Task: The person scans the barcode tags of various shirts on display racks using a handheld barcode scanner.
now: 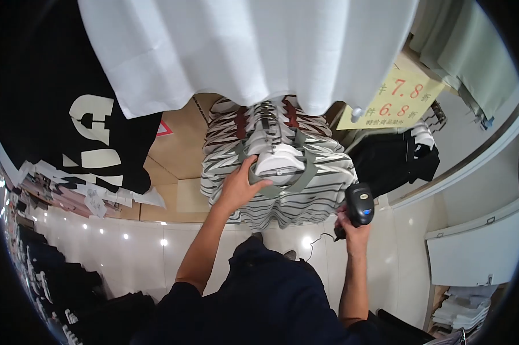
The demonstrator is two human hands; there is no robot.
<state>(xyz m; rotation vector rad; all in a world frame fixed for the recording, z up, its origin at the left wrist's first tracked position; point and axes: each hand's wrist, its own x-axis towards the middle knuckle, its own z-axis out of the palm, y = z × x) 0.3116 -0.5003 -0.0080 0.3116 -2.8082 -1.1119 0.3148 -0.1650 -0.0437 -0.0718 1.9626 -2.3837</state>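
My left hand (239,187) is at the neck of the front striped shirt (288,201), gripping its grey-green collar, with thumb and forefinger spread along the neckline. A white hanger (279,164) shows inside that collar, with a small pale label on it. Behind it hang several more striped shirts, some with brown-red collars, their metal hooks lined up in a row. Off to the right of the shirts, my right hand (354,227) is closed around the handle of a black barcode scanner (360,204) with a blue light. A thin cord trails from it.
White cloth (248,52) hangs over the rack from above. A yellow price sign (391,100) is at the right, above black garments (394,155) on hangers. Cardboard boxes (176,149) stand left of the shirts, beside a black printed garment (52,69). Dark clothes fill the lower left.
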